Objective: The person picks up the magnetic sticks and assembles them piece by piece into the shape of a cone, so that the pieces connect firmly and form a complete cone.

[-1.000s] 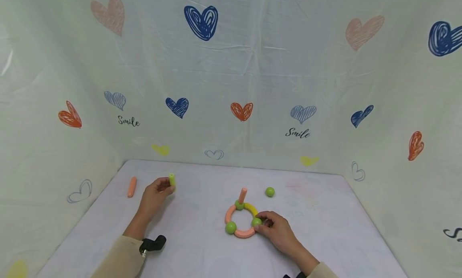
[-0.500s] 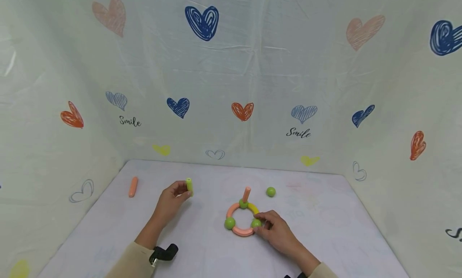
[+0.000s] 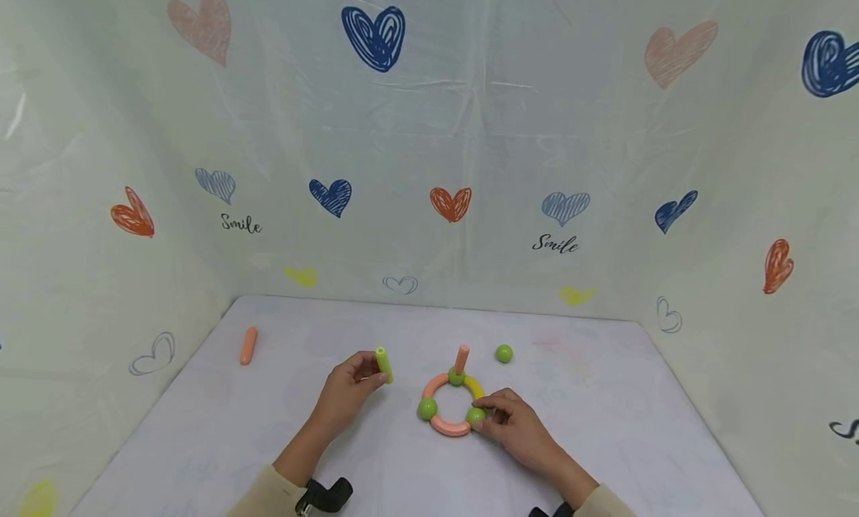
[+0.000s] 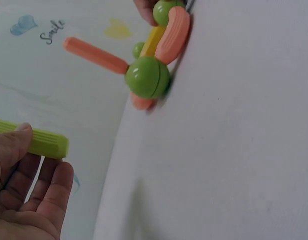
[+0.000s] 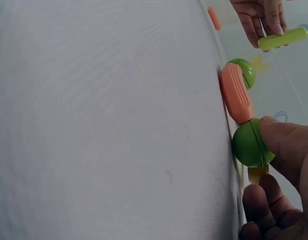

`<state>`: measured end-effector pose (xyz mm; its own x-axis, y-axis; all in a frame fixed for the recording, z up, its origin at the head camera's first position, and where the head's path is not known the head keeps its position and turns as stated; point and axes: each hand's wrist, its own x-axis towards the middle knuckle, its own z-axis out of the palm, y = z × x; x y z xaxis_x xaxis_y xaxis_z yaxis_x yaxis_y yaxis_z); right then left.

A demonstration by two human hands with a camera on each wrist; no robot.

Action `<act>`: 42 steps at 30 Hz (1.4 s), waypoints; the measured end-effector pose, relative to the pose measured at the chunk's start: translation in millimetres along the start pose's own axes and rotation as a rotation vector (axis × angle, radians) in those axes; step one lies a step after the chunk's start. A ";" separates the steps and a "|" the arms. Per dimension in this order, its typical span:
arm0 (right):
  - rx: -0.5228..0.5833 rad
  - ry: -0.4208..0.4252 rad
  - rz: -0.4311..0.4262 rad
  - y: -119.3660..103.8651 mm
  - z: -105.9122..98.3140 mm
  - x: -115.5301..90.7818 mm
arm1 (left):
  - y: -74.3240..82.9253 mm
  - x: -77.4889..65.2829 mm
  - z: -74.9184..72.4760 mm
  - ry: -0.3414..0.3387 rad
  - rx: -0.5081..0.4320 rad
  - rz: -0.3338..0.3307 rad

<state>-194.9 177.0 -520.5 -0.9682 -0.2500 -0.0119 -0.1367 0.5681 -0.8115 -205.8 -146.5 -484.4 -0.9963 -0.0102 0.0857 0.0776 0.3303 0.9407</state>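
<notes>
My left hand (image 3: 347,395) pinches a light green rod (image 3: 383,365) above the table, left of a ring of toy pieces. In the left wrist view, the ridged rod (image 4: 50,144) lies between thumb and fingers. The ring lies on the table: coral curved pieces (image 3: 450,426), a yellow curved piece (image 3: 473,386) and three green balls (image 3: 427,409). From its far ball (image 3: 456,377) a coral rod (image 3: 461,359) stands up. My right hand (image 3: 520,433) holds the ring's near right ball (image 5: 251,144), thumb on top and fingers beside the yellow piece.
A loose green ball (image 3: 504,353) lies beyond the ring, to the right. Another coral rod (image 3: 249,345) rests at the table's far left. A curtain (image 3: 429,129) printed with hearts surrounds the white table (image 3: 376,465) at the back and sides.
My left hand has carried the light green rod rightward and slightly nearer, closer to the ring. The ring has turned a little; my right hand stays at its ball.
</notes>
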 end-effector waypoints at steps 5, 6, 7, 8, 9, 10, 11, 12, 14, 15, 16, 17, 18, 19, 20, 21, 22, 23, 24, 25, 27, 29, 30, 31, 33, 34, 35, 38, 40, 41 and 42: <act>-0.007 0.004 -0.005 0.1 0.3 -0.3 | 1.2 -5.3 14.8 -0.020 -0.011 0.008; -0.008 0.005 -0.007 0.0 0.5 -0.4 | 1.1 -6.2 17.6 -0.023 -0.009 0.008; -0.009 0.005 -0.010 0.1 0.8 -0.5 | 1.1 -7.1 20.3 -0.027 -0.009 0.005; -0.011 0.006 -0.012 0.1 1.1 -0.7 | 1.0 -8.0 22.9 -0.031 -0.007 0.003; -0.011 0.005 -0.013 0.1 1.5 -0.9 | 0.8 -8.6 25.6 -0.034 -0.002 0.001; -0.014 0.005 -0.014 0.2 2.0 -1.0 | 0.9 -9.4 28.0 -0.036 -0.001 -0.001; -0.016 0.004 -0.015 0.3 2.5 -1.0 | 1.0 -10.0 30.3 -0.040 0.004 -0.002; -0.018 0.005 -0.015 0.4 3.0 -1.2 | 1.2 -10.3 32.5 -0.043 0.009 0.001; -0.022 0.006 -0.017 0.7 3.2 -1.2 | 1.4 -10.2 36.4 -0.051 0.021 0.016; -0.024 0.007 -0.017 1.1 3.5 -1.0 | 1.6 -10.2 38.2 -0.054 0.026 0.022; -0.026 0.007 -0.018 1.2 3.7 -1.0 | 2.0 -10.2 39.7 -0.060 0.027 0.027; -0.026 0.008 -0.018 1.2 3.7 -1.0 | 2.1 -10.0 41.0 -0.066 0.030 0.031; -0.025 0.007 -0.017 1.1 3.6 -1.1 | 2.1 -9.8 42.2 -0.072 0.033 0.034; -0.025 0.007 -0.018 1.2 3.6 -1.1 | 1.8 -9.5 43.4 -0.079 0.034 0.036; -0.024 0.005 -0.018 1.3 3.6 -1.1 | 1.5 -9.2 44.4 -0.088 0.028 0.034; -0.023 0.003 -0.017 1.4 3.6 -1.1 | 1.3 -9.0 45.4 -0.096 0.025 0.034; -0.021 0.002 -0.017 1.4 3.5 -1.2 | 1.0 -8.6 46.2 -0.105 0.019 0.036; -0.019 -0.001 -0.017 1.5 3.4 -1.1 | 0.6 -8.2 47.1 -0.112 0.013 0.038; -0.018 -0.002 -0.017 1.8 3.5 -1.0 | 0.4 -7.8 47.9 -0.119 0.006 0.043; -0.019 -0.004 -0.016 2.0 3.5 -0.9 | 0.2 -7.4 48.7 -0.126 -0.004 0.049; -0.016 -0.006 -0.015 2.1 3.4 -1.0 | -0.1 -6.9 50.3 -0.135 -0.014 0.061; -0.015 -0.008 -0.014 2.1 3.5 -1.0 | 0.4 -6.5 51.8 -0.140 -0.020 0.069; -0.014 -0.008 -0.015 2.2 3.5 -1.1 | 0.7 -6.4 52.6 -0.140 -0.020 0.073; -0.015 -0.008 -0.016 2.3 3.5 -1.1 | 0.8 -6.1 53.6 -0.141 -0.016 0.075; -0.015 -0.007 -0.018 2.5 3.5 -1.1 | 1.4 -6.0 55.1 -0.143 -0.012 0.075; -0.014 -0.007 -0.019 2.7 3.5 -1.2 | 1.6 -6.0 55.7 -0.145 -0.009 0.072; -0.012 -0.008 -0.020 2.8 3.5 -1.2 | 1.7 -6.1 56.3 -0.147 -0.007 0.068; -0.013 -0.007 -0.023 3.1 3.5 -1.1 | 1.0 -6.6 57.4 -0.152 -0.002 0.067; -0.013 -0.006 -0.025 3.0 3.3 -1.3 | 0.2 -7.1 58.0 -0.153 0.006 0.071; -0.014 -0.005 -0.025 2.9 3.2 -1.4 | -0.1 -7.5 58.4 -0.151 0.019 0.071; -0.014 -0.004 -0.026 2.8 3.1 -1.6 | -0.5 -7.9 58.9 -0.149 0.037 0.073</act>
<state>-193.1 176.6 -524.6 -0.9634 -0.2682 0.0064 -0.1647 0.5724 -0.8033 -200.2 -91.0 -504.9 -0.9829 0.1542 0.1007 0.1508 0.3599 0.9207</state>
